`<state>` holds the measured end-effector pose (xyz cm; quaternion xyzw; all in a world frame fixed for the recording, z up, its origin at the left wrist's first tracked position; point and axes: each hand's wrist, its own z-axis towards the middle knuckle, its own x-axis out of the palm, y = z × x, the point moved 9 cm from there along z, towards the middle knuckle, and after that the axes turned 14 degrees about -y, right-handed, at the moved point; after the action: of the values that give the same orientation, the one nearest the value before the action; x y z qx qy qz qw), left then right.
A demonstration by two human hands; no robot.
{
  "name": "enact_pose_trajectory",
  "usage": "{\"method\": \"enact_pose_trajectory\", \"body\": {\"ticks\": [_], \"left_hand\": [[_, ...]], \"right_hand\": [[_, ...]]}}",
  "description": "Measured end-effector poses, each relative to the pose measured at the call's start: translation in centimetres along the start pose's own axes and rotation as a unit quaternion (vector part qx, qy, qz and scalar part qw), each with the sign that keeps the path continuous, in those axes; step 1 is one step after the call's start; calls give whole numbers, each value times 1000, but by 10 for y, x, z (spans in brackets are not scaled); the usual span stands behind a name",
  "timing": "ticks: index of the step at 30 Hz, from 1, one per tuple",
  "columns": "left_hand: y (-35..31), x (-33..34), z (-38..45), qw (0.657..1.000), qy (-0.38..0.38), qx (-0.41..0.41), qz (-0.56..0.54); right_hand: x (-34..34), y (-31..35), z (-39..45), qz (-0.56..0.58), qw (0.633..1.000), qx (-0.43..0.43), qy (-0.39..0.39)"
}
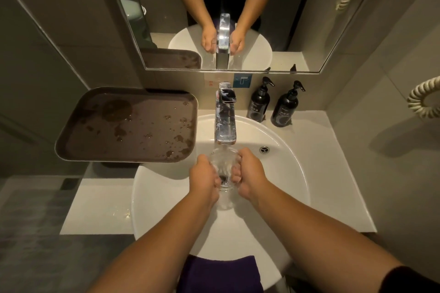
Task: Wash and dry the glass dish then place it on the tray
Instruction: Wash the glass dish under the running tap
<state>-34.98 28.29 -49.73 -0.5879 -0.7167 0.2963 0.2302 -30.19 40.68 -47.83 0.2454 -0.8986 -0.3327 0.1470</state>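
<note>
**Over the basin, both hands on the glass**

Under the chrome square-bodied tap [225,123], above the round white ceramic basin [285,173], we hold the small clear glass dish [223,169] with both hands. Our left hand [205,179] curls round its left side and our right hand [250,177] round its right side, fingers wrapped over the rim, so the dish sits clamped between them, lifted off the basin floor. Water runs from the spout onto the glass. Left of the tap lies the dark brown rectangular plastic tray [126,126], its surface spotted with water drops, one corner overlapping the basin's rim. Two black pump bottles [271,104] stand on the counter right of the tap. A dark purple folded cloth [220,273] hangs over the basin's near edge. We see our hands and the tap repeated in the wall mirror [238,19].
</note>
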Motion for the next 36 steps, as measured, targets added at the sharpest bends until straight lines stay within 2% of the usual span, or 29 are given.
{"method": "enact_pose_trajectory", "body": {"ticks": [2,4,6,8,12,16,18,21,23,25,26,29,30,33,36], "left_hand": [[4,-2,-3,1000,-4,4,15],[-5,0,-1,994,20,67,86],[-19,7,0,965,63,171,191],[-25,13,-2,943,90,210,243],[-10,6,-2,985,49,91,140],[3,-3,-4,1000,-14,-1,24],[12,-7,-3,999,-31,-24,-8],[19,-6,-4,999,-17,-41,-31],[18,-2,0,999,4,-42,-31],[10,2,5,999,25,-23,-14],[4,2,10,1000,30,-6,2],[-11,2,15,997,57,45,31],[-14,2,15,995,62,58,44],[-16,4,15,994,65,67,60],[-12,3,15,995,55,52,66]], "right_hand": [[-9,-6,3,3,999,-9,-36],[-14,0,5,-51,997,-40,-44],[-9,13,4,-142,986,-87,-13],[1,23,1,-231,964,-127,27],[7,27,-5,-232,965,-114,42],[-8,3,-4,-49,999,-3,-10],[-12,-4,-2,-18,999,-1,-37],[-12,0,1,-64,996,-45,-44],[-7,15,1,-180,972,-150,-20],[5,26,-6,-276,926,-250,52],[11,26,-8,-302,908,-273,100],[17,22,-16,-325,877,-255,246],[18,21,-17,-344,865,-245,271],[16,21,-17,-405,835,-247,280],[15,19,-16,-413,830,-248,281]]}}
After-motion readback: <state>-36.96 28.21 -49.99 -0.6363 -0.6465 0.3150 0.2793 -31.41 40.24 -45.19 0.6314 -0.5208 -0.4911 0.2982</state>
